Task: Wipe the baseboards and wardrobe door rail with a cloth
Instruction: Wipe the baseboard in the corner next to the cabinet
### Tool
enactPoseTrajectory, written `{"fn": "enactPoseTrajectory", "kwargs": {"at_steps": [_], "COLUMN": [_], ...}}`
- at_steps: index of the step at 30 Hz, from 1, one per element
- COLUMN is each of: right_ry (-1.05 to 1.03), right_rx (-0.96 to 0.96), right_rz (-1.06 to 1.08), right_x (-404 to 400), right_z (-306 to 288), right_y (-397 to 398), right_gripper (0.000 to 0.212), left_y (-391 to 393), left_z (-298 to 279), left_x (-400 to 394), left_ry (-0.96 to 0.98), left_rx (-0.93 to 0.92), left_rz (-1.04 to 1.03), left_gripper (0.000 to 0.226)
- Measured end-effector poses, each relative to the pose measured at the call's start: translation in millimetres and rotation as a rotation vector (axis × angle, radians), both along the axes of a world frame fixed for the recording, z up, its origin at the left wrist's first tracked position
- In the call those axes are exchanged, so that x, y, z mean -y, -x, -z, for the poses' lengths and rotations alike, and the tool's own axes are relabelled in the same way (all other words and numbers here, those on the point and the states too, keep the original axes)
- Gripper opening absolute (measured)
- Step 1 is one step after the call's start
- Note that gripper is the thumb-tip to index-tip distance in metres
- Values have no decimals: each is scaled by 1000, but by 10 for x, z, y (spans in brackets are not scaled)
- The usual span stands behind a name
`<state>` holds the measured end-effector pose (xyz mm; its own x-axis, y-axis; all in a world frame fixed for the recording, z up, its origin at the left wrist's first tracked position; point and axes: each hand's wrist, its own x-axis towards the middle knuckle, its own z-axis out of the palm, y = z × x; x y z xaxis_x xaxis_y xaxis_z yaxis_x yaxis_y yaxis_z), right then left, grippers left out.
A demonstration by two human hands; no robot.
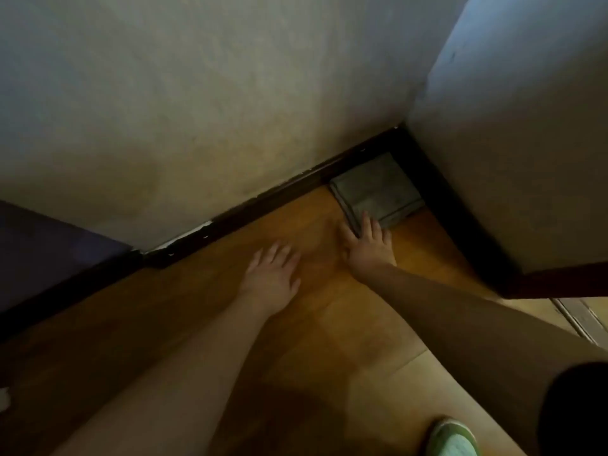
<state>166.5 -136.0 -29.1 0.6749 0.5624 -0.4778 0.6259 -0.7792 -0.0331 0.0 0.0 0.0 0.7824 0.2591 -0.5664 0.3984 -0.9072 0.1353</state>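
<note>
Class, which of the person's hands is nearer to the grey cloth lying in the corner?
Right. The right hand has its fingertips on the cloth's near edge; the left hand lies flat on the floor, apart from it, to its left.

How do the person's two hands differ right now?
The right hand reaches farther into the corner, fingertips on the grey cloth; the left hand rests flat on the bare wooden floor, touching no cloth. The left lies nearer the dark baseboard. Both are spread open, palms down.
</note>
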Motion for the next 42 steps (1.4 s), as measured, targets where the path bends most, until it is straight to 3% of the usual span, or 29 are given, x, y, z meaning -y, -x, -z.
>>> {"fn": "enactPoseTrajectory", "kwargs": {"at_steps": [5,13,22,27,37,42], "right_ry": [53,88,-31,-141,-270,-259], "right_rx": [-52,-135,-165,-177,-110,-61], "right_rz": [-13,-45,-253,-360,-116,-102], "right_x": [-43,9,474,547,623,616], "right_z": [3,-93,-125,-110,-10,-30], "right_y": [-63,52,635,912,936,982], "right_gripper": [63,64,71,58,38,35], "left_y": [94,61,-204,-110,-157,-218], "left_z": [155,225,208,223,334,328], "left_x": [-121,-181,-94,-24,-53,-17], "left_ry": [36,-90,-186,-165,-168,-155], "left_rx": [-120,64,197,90,267,242], "left_rz": [31,176,301,319,494,503], "left_gripper": [63,61,71,72,48,39]}}
